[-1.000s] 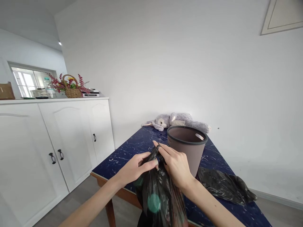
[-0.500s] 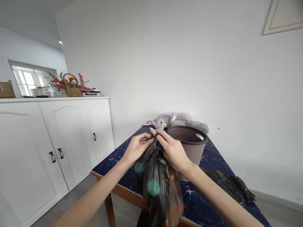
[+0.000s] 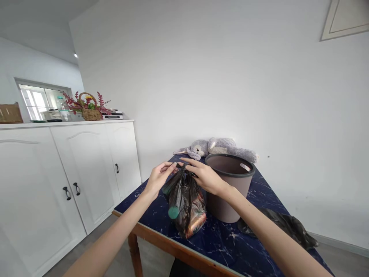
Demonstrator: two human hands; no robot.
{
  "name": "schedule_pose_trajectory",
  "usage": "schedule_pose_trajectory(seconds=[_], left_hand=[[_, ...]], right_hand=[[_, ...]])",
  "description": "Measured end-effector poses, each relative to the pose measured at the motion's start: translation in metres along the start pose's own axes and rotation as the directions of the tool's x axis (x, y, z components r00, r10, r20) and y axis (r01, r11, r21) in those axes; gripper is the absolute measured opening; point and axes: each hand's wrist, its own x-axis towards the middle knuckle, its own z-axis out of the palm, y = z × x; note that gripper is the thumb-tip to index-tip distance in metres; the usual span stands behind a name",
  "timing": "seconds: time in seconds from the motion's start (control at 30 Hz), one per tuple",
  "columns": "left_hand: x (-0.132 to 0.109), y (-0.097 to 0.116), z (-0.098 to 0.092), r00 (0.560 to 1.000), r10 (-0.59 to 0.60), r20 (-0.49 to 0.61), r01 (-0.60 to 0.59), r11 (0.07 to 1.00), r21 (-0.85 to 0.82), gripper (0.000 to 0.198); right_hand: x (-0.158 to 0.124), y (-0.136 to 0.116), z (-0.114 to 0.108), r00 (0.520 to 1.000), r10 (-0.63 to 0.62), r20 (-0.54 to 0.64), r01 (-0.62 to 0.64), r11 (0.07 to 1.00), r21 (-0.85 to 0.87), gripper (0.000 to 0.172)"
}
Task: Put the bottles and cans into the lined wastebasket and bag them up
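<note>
**Reader:** What are the hands doing?

**Describer:** Two bare hands meet over the top of a black plastic bag (image 3: 186, 200). The left hand (image 3: 159, 179) pinches one gathered strip of the bag's mouth between thumb and forefinger. The right hand (image 3: 206, 179) pinches the other strip, its fingers stretched leftward. The two sets of fingertips almost touch.

**Reader:** Where is the bag?

**Describer:** It stands on a dark blue marbled counter (image 3: 230, 242), near the counter's near left edge. It is just left of a brown bin (image 3: 227, 200). I cannot tell whether bag and bin touch.

**Reader:** What stage does the work look to be at?

**Describer:** I judge it to be the closing of the bag's mouth. The top is drawn up into a narrow neck, and no knot shows.

**Reader:** What would the next move call for?

**Describer:** A firm hold on both strips, and care to keep the bag upright, because it stands close to the counter's edge.

**Reader:** How many of each thing are there?

**Describer:**
- There are two hands.
- There are two black bags: the full one, and a crumpled bag (image 3: 285, 227) lying flat on the counter to the right of the bin.
- There is one bin.
- One grey plush toy (image 3: 219, 146) lies at the counter's far end by the wall.
- Through the full bag's film show one green round shape (image 3: 173, 212) and one orange-brown shape (image 3: 196, 227). The rest of its contents are hidden.
- Far to the left stands one white cupboard (image 3: 57, 173) with three doors.
- On the cupboard is one wicker basket (image 3: 90, 112) of red flowers.
</note>
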Motion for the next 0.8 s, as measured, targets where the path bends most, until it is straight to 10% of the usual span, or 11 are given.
schedule_pose_trajectory(seconds=[0.4,0.8], left_hand=[[-0.006,-0.030,-0.034,0.947,-0.316,0.054,0.320,0.937,-0.140,0.048],[-0.010,-0.030,-0.065,0.958,-0.213,0.193,0.194,0.974,0.115,0.055]], right_hand=[[-0.040,-0.009,0.038,0.977,0.188,-0.099,-0.155,0.950,0.272,0.046],[-0.085,-0.033,0.075,0.897,0.417,-0.145,-0.396,0.905,0.153,0.029]])
